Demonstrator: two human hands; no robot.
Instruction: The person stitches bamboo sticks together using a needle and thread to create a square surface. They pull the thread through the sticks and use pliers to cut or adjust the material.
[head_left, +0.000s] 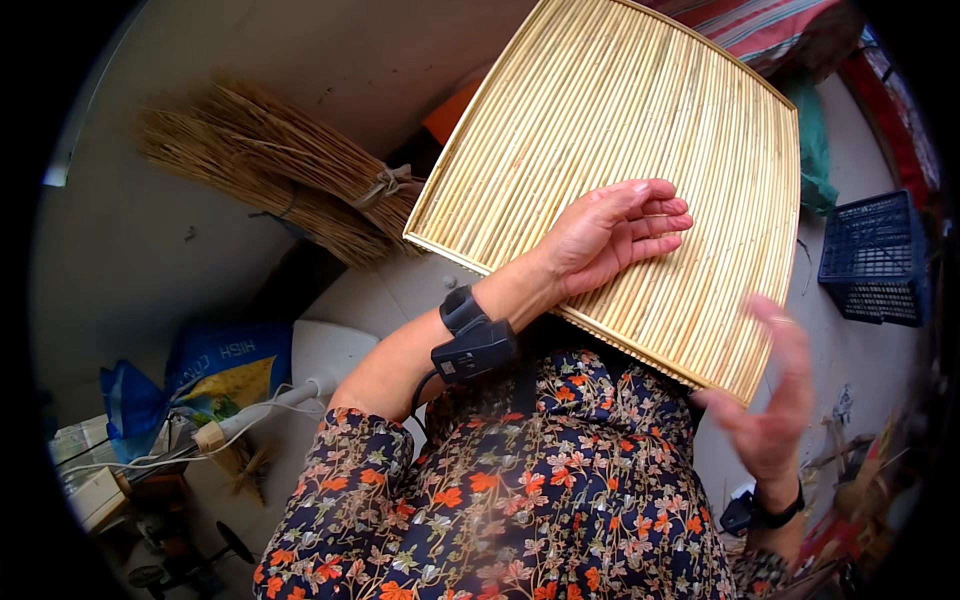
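Observation:
A square board of thin straw-coloured stalks (610, 130), laid side by side with a narrow rim, fills the upper middle and rests over my lap. Across its near part reaches my left hand (625, 230), fingers loosely stretched, palm turned to the right, nothing gripped. My right hand (770, 395) is blurred by motion at the board's near right corner. Its thumb and fingers are spread, with the corner between them; whether they touch it I cannot tell. A black device is strapped to my left forearm, and a black band circles my right wrist.
Tied bundles of dry stalks (290, 160) lean by the wall at the left. A blue plastic basket (873, 258) stands at the right, near a green bag (818, 150). Lower left are a blue sack (225, 360) and a white pole (270, 405) with a cable.

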